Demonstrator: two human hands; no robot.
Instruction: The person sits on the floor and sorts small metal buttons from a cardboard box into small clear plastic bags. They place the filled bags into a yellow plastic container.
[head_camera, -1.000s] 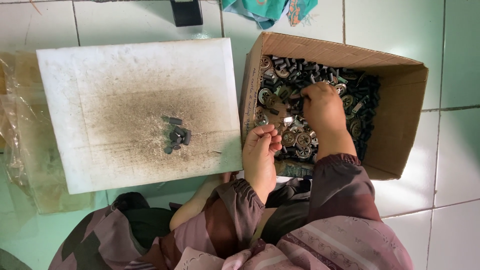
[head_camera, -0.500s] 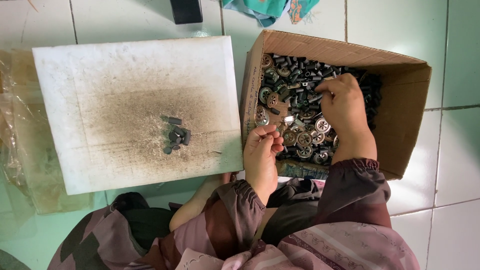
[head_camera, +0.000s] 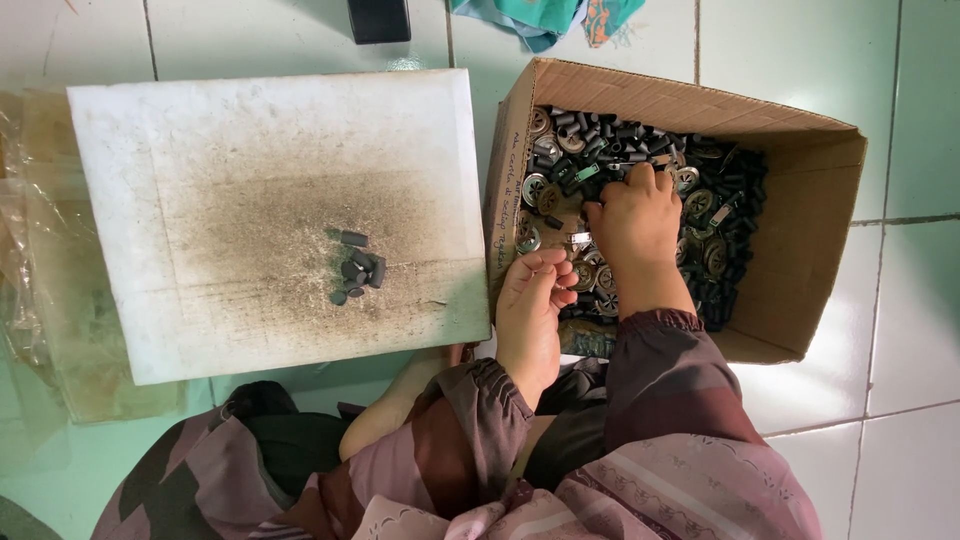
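Plastic sheet (head_camera: 40, 300): we log it farthest to the left of our hands, crumpled, partly under the board.
White board (head_camera: 270, 160): flat on the tiles, left of both hands, its middle smudged dark.
Dark cylinders (head_camera: 355, 268): a small loose cluster on the board, well apart from our left hand and left of it; the topmost piece lies with its long axis across the view.
Left hand (head_camera: 530, 310): at the box's near left corner, fingers curled in toward the thumb; we cannot tell what, if anything, they pinch.
Metal clip (head_camera: 580, 238): a small bright piece between the two hands, just beside the right thumb.
Right hand (head_camera: 630, 225): deeper in the box, palm down, fingers bent and pressed into the parts.
Cardboard box (head_camera: 800, 250): open-topped, right of the board.
Mixed parts (head_camera: 720, 215): black rollers and round metal wheels, directly under and around our right hand, the nearer one.
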